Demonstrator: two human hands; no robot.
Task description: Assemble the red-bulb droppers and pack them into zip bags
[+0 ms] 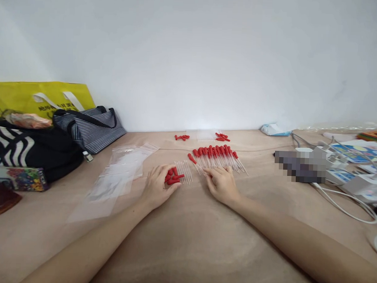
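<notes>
My left hand (158,182) curves around a small pile of red rubber bulbs (174,180), thumb and fingers apart. Beside the pile, several bare glass dropper tubes (184,172) lie side by side. My right hand (223,184) rests on the table with its fingers curled together. Its fingertips are close to the tip of a single red-bulbed dropper (192,159) that lies slanted; whether they pinch anything is too small to tell. Just behind that hand lies a row of glass droppers with red bulbs (213,151), their lower ends partly hidden by the hand.
More red bulbs (182,137) and a clear bag of tubes (206,136) lie near the wall. Flat plastic bags (116,176) spread at left, by a striped bag (94,130) and a black bag (61,153). Chargers with white cables (344,194) and a tissue pack (275,129) occupy the right.
</notes>
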